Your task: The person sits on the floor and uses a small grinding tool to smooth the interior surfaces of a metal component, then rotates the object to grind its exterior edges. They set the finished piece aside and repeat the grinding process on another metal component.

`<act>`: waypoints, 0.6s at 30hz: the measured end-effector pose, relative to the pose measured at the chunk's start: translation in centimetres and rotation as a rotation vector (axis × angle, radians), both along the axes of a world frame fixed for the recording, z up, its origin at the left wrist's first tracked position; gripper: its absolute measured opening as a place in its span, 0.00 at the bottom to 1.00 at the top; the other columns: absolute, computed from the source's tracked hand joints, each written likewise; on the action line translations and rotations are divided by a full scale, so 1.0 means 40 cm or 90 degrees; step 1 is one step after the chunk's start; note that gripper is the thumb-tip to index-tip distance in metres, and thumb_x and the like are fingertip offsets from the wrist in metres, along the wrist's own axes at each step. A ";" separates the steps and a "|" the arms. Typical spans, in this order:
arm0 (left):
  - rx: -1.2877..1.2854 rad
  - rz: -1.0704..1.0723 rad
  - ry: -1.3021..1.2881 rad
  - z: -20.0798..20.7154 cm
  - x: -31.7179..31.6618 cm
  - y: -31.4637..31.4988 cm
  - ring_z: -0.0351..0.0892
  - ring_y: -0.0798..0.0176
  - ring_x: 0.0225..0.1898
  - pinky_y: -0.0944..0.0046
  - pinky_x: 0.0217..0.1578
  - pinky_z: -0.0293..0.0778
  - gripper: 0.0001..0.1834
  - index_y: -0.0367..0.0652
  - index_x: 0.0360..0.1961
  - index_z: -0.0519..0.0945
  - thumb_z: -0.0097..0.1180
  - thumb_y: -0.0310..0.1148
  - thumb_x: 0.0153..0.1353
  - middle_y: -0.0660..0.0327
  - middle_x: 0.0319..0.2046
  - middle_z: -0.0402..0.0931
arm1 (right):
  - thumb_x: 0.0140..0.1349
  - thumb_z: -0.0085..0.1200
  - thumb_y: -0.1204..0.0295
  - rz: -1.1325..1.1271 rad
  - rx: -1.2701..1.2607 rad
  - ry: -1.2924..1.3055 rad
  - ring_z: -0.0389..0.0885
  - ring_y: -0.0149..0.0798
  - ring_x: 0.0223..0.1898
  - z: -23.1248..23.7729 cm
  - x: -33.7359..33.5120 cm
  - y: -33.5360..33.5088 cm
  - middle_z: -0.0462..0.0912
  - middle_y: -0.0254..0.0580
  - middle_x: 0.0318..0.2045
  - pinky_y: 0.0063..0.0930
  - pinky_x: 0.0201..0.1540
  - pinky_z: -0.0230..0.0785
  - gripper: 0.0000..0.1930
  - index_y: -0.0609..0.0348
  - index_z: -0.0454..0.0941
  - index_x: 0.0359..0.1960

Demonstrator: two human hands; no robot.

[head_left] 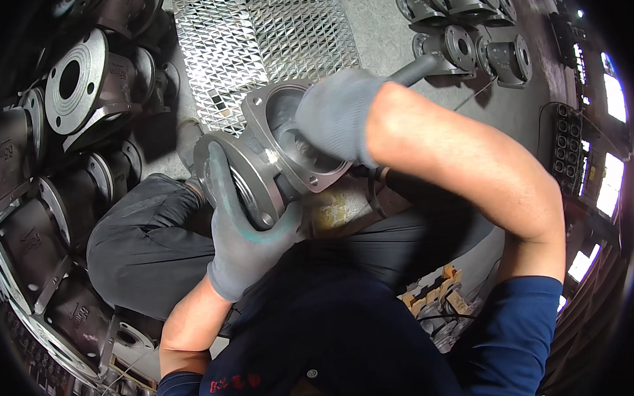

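Observation:
A grey cast-metal valve body rests tilted over my lap, its round flange to the left and its square flange with bolt holes facing up. My left hand, in a grey glove with a green-tinged palm side, grips the round flange, thumb apart from the fingers. My gloved right hand is closed at the square opening, slightly blurred, with its fingertips hidden inside. A dark grey rod-shaped tool sticks out behind that hand; its other end is hidden. A yellow-marked metal piece lies under the valve body.
Many similar flanged valve bodies are stacked along my left side. More flanged bodies stand on the floor at the far right. A patterned metal plate lies ahead. Wood scraps and metal bits are beside my right hip.

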State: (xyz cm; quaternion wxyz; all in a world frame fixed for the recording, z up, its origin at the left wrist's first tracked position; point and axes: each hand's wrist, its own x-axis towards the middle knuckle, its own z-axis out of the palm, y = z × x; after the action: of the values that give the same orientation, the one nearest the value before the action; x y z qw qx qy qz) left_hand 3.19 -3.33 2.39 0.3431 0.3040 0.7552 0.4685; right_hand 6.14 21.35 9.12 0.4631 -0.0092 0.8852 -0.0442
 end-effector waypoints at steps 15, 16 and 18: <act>0.041 -0.044 0.110 -0.002 -0.037 0.024 0.70 0.53 0.76 0.56 0.75 0.68 0.62 0.28 0.87 0.43 0.71 0.24 0.60 0.41 0.82 0.58 | 0.79 0.54 0.67 -0.979 -0.195 0.472 0.89 0.34 0.40 -0.040 0.394 0.089 0.91 0.43 0.42 0.28 0.45 0.82 0.21 0.58 0.82 0.68; 0.046 -0.034 0.059 -0.006 -0.042 0.029 0.72 0.53 0.74 0.56 0.74 0.70 0.61 0.30 0.87 0.41 0.69 0.23 0.61 0.41 0.80 0.61 | 0.79 0.54 0.67 -1.021 -0.235 0.520 0.88 0.32 0.38 -0.075 0.426 0.079 0.90 0.41 0.41 0.26 0.44 0.81 0.21 0.61 0.82 0.68; 0.054 -0.009 -0.039 -0.012 -0.052 0.040 0.77 0.53 0.70 0.56 0.71 0.73 0.60 0.33 0.88 0.38 0.65 0.21 0.63 0.41 0.76 0.66 | 0.79 0.54 0.68 -1.083 -0.306 0.590 0.85 0.27 0.35 -0.132 0.464 0.049 0.88 0.38 0.40 0.23 0.40 0.79 0.22 0.67 0.80 0.69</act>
State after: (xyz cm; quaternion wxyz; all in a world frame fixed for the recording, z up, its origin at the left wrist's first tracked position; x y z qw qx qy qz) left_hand 1.09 -1.71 1.89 0.3561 0.3090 0.7217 0.5069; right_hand 24.72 23.32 3.83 -0.1280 0.5182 0.6580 -0.5312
